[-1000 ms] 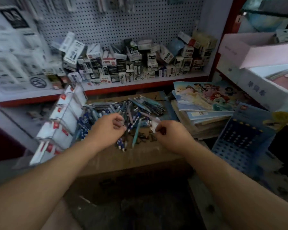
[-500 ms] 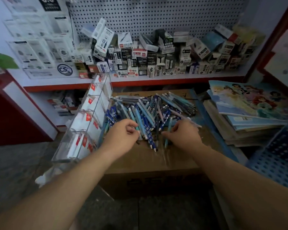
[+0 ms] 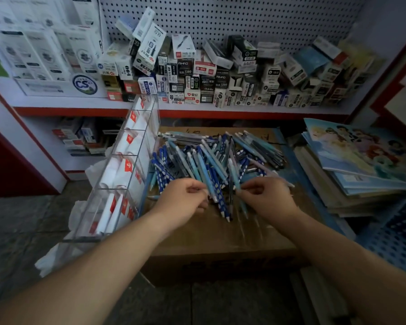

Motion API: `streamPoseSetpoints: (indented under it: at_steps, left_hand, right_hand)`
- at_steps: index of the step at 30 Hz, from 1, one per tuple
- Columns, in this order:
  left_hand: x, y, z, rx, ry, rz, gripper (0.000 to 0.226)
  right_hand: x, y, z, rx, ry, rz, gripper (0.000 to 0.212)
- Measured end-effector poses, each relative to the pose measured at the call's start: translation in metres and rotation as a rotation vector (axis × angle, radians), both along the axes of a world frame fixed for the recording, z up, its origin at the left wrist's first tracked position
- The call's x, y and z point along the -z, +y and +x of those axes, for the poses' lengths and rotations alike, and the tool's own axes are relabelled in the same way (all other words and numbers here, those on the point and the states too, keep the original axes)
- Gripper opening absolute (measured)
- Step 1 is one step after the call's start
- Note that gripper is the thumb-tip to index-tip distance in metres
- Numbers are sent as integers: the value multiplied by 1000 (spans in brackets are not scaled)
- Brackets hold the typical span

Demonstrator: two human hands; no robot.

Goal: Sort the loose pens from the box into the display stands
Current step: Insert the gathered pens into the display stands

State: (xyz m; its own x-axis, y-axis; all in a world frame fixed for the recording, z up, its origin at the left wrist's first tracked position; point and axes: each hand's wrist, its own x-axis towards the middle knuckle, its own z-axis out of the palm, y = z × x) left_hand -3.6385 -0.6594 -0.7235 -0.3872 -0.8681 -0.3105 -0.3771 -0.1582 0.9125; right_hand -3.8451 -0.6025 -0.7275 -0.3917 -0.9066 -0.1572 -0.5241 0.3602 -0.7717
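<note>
A heap of loose pens (image 3: 216, 158), dark blue and light blue, lies on top of a closed cardboard box (image 3: 220, 240). A clear acrylic display stand (image 3: 127, 165) with several compartments leans at the box's left side, with white and red packets inside it. My left hand (image 3: 185, 200) is at the near edge of the heap, its curled fingers pinching a blue pen (image 3: 210, 184). My right hand (image 3: 265, 200) is close beside it and pinches a light blue pen (image 3: 234, 174) between thumb and forefinger. Both pens still lie among the others.
A shelf (image 3: 197, 109) behind the box carries many small stationery boxes under a pegboard wall. A stack of colouring books (image 3: 361, 160) lies to the right, and a blue perforated panel (image 3: 399, 240) leans below it. Dark floor surrounds the box.
The view has swung left and lower. Both hands have moved closer together at the near edge of the heap, and the right hand has let go of the small white piece it held.
</note>
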Motion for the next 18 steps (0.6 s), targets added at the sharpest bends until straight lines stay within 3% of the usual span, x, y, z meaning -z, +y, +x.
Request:
streamPoseSetpoints:
  at_steps: [6, 10, 16, 18]
  left_hand:
    - [-2, 5, -3, -74, 308, 302, 20]
    - [-5, 2, 2, -99, 431, 409, 28]
    - [-7, 6, 6, -232, 402, 353, 20]
    - [-5, 5, 9, -308, 352, 317, 20]
  right_hand:
    - [-12, 3, 41, -215, -122, -102, 13]
    - [-11, -6, 53, -257, -105, -147, 9]
    - [-10, -27, 51, -354, -87, -102, 7]
    - [-6, -38, 43, -292, 116, -129, 12]
